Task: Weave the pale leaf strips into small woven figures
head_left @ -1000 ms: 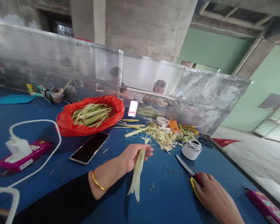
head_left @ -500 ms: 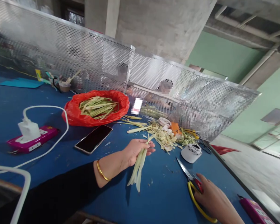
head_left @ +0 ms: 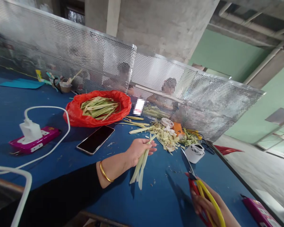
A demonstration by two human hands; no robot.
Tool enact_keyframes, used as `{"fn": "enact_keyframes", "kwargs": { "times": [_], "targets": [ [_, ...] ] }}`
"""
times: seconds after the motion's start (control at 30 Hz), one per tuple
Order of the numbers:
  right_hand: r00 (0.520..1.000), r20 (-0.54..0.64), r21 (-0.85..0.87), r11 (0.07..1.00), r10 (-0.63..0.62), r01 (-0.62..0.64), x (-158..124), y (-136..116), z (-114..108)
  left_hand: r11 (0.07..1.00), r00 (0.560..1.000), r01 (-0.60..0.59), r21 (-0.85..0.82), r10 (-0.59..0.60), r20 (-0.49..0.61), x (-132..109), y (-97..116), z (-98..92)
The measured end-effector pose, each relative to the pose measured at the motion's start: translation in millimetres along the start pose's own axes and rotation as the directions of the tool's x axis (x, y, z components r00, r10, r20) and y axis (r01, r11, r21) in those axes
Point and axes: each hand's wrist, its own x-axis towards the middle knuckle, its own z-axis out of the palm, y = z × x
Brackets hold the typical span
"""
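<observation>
- The left hand (head_left: 137,150) curls its fingers around a small bundle of pale green stalks (head_left: 140,171), gripping them near their upper ends. The lower ends fan out slightly and rest on the blue table (head_left: 153,205), around its middle.
- The right hand (head_left: 204,206), near the table's right edge, holds the scissors (head_left: 200,187) by their yellow and red handles. The blades are lifted off the table and look closed, pointing away from the person.
- Stalks and scissors are well apart, with bare table between them.
- Handling, as a judgement: the grip sits high on the bundle, so the loose lower ends may splay. Squaring the ends against the table would keep the strips even. The blade tips are best kept angled away from the left fingers.
- Behind the left hand lies a heap of trimmings (head_left: 164,136), with a small white fan (head_left: 194,153) just beside it.
- A red bag (head_left: 72,116) of green stalks stands near the perforated metal screen (head_left: 85,60), and a phone (head_left: 96,139) lies in front of it.
</observation>
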Motion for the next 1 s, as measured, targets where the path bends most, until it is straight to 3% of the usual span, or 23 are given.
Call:
{"fn": "enact_keyframes", "kwargs": {
  "times": [0.07, 0.17, 0.23, 0.37, 0.63, 0.83, 1.0],
  "targets": [
    [0.989, 0.144, 0.247, 0.969, -0.017, -0.02, -6, -11, 29, 0.999, 1.0, -0.021, 0.033, 0.021, -0.002, 0, -1, 0.4],
    [0.952, 0.306, 0.552, 0.817, -0.016, -0.164, -11, -31, 68, 0.996, 0.999, -0.045, 0.072, 0.045, -0.001, 0, -2, 0.9],
    [0.928, 0.369, 0.654, 0.724, -0.054, -0.218, -12, -41, 86, 0.994, 0.999, -0.052, 0.099, 0.053, -0.011, -1, -3, 1.4],
    [0.904, 0.42, 0.705, 0.657, -0.085, -0.265, -8, -42, 109, 0.99, 0.998, -0.052, 0.133, 0.057, -0.038, 0, -5, 2.7],
    [0.869, 0.494, 0.71, 0.584, -0.015, -0.393, -1, -35, 121, 0.99, 0.997, -0.052, 0.13, 0.06, -0.055, 1, -9, 2.9],
    [0.903, 0.428, 0.726, 0.581, 0.036, -0.367, -7, -46, 122, 0.988, 0.997, -0.061, 0.144, 0.068, -0.045, 1, -11, 4.0],
    [0.897, 0.439, 0.719, 0.582, 0.043, -0.379, -7, -52, 122, 0.985, 0.996, -0.063, 0.159, 0.072, -0.048, 2, -12, 4.6]
  ]
}}
